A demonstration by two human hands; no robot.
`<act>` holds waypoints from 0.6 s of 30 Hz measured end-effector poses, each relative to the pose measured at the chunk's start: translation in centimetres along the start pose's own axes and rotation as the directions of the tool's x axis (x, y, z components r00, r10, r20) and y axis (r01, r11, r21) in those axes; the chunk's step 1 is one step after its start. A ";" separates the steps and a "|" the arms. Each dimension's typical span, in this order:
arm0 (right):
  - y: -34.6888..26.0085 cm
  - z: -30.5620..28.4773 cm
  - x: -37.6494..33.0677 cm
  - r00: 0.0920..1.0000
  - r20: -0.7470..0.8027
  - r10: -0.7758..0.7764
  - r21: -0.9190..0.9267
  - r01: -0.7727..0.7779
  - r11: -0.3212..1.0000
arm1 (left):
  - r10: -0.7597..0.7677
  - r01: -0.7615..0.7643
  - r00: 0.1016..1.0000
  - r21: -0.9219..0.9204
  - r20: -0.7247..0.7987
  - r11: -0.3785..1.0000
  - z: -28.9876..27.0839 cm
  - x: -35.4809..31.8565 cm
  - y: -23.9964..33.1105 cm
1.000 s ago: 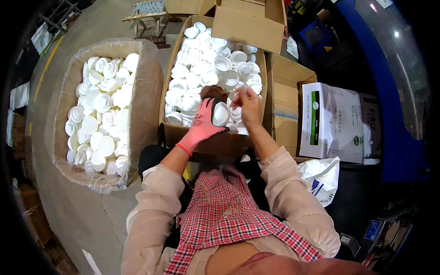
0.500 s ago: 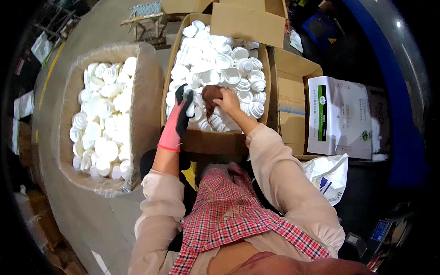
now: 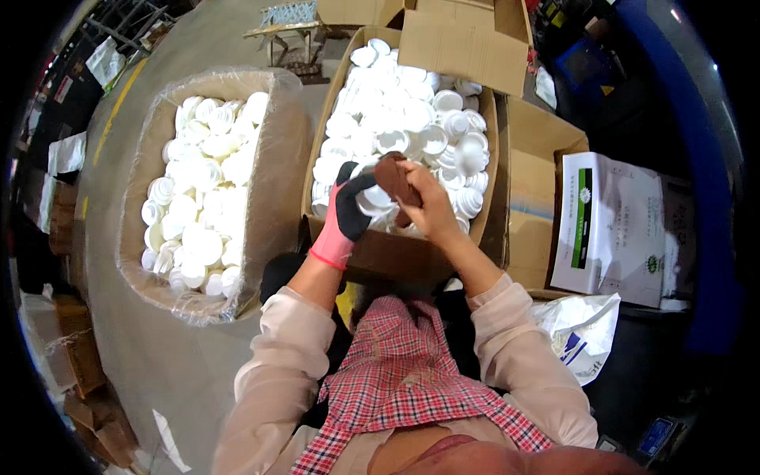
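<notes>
A white plastic cap [image 3: 374, 198] was held over the near end of an open cardboard box [image 3: 491, 134] filled with similar white caps. The left hand [image 3: 348, 212], in a black and pink glove, was closed around the cap from below. The bare right hand [image 3: 427, 204] was clamped on a brown pad [image 3: 393, 178] pressed against it. A plastic-lined box [image 3: 273, 182] of caps stood to the left.
</notes>
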State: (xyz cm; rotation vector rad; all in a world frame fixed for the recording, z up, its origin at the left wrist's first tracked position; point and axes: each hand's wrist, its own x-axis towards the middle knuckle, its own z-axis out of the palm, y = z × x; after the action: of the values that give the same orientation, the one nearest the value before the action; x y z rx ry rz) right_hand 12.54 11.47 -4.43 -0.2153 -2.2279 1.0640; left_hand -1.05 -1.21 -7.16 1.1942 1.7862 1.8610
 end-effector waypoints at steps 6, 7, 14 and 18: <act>-2.5 2.7 -3.0 0.982 0.055 -0.179 -0.084 0.183 0.979 | -0.137 0.090 0.980 -0.294 -0.144 0.951 0.8 0.1 -3.8; -3.9 2.8 -2.8 0.964 0.117 -0.238 -0.090 0.249 0.964 | -0.240 0.203 0.971 -0.467 -0.020 0.860 0.6 0.1 -3.2; -3.5 0.8 -0.5 0.998 0.040 -0.048 -0.192 0.055 0.980 | -0.346 0.613 0.763 -0.781 0.546 0.119 2.2 -2.5 -2.9; 2.7 -1.8 0.7 0.983 -0.074 0.170 -0.475 -0.184 0.860 | -0.523 0.436 0.847 -0.440 -0.096 0.785 -0.2 -1.2 -5.3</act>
State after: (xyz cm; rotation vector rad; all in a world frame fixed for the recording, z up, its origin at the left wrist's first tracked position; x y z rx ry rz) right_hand 12.77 14.71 -5.30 -0.6575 -2.4486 0.5649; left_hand -2.17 -1.27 -12.49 0.3447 1.5013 1.9457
